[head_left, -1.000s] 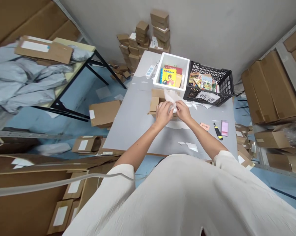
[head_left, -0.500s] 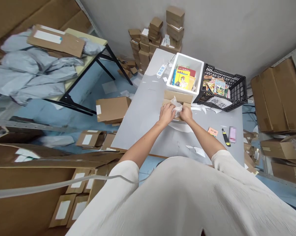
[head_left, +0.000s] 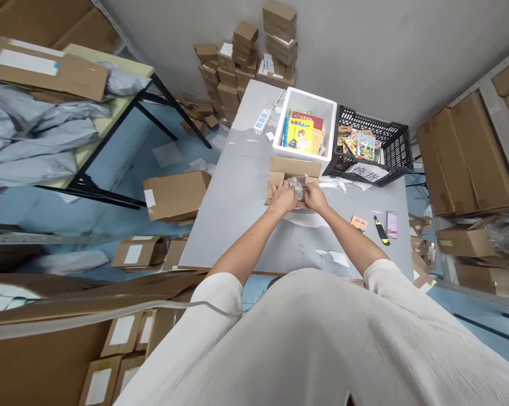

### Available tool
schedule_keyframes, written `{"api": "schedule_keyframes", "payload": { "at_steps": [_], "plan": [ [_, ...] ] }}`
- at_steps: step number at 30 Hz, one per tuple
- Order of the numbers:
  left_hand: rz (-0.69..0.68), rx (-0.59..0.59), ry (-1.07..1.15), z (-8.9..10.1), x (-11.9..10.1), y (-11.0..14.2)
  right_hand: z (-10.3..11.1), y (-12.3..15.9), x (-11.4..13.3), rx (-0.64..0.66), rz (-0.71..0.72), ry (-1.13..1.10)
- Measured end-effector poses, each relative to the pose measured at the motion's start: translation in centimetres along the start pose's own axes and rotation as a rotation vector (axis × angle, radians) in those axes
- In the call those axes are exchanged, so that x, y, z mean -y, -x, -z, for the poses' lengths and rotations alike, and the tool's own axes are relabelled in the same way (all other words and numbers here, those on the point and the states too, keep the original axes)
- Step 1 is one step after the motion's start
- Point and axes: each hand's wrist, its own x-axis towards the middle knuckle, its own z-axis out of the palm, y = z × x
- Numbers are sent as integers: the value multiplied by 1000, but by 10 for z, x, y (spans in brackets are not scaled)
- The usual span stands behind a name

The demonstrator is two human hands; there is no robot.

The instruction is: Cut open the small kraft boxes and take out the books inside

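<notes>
A small open cardboard box (head_left: 294, 166) stands on the grey table, its back flap raised. Inside it lies a crumpled piece of whitish, see-through plastic wrap (head_left: 297, 186). My left hand (head_left: 284, 197) reaches in from the left, fingers bent and closed on the wrap. From the right, my right hand (head_left: 315, 197) grips the wrap's other side, close to the right flap. My fingertips are partly hidden in the box, and whatever lies under the wrap cannot be seen.
Behind the box stand a white foam bin (head_left: 328, 127) of books and a black crate (head_left: 400, 149) with more books. A utility knife (head_left: 381, 230), a phone (head_left: 392, 224) and an orange card (head_left: 359, 223) lie right. A power strip (head_left: 261, 121) lies at the back left.
Both hands have pushed the plastic wrap lower into the box; it stuck up higher before. The whole view has shifted, so the surroundings sit further left.
</notes>
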Motion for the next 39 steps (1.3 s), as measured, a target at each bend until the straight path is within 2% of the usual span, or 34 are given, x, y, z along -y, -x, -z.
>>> {"api": "schedule_keyframes", "payload": {
  "at_steps": [4, 8, 12, 16, 21, 27, 30, 33, 39],
  "plan": [
    [-49, -33, 42, 6, -15, 3, 11, 10, -7, -5, -16, -29],
    [-128, -36, 52, 9, -40, 9, 23, 24, -29, -57, -22, -66],
    [-222, -36, 85, 0, -74, 18, 31, 43, -68, -124, -59, -103],
    [-330, -8, 137, -21, -111, 27, 37, 70, -118, -173, -107, -148],
    [-397, 101, 148, -62, -154, 33, 40, 111, -187, -224, -211, -184],
    [-345, 274, 137, -130, -184, 36, 41, 163, -254, -188, -423, -213],
    [-284, 370, 156, -167, -191, 40, 36, 188, -278, -126, -534, -245],
    [-217, 442, 173, -201, -193, 45, 26, 208, -296, -45, -583, -288],
    [-55, 518, 248, -253, -184, 57, 3, 224, -316, 42, -626, -390]
  ]
}}
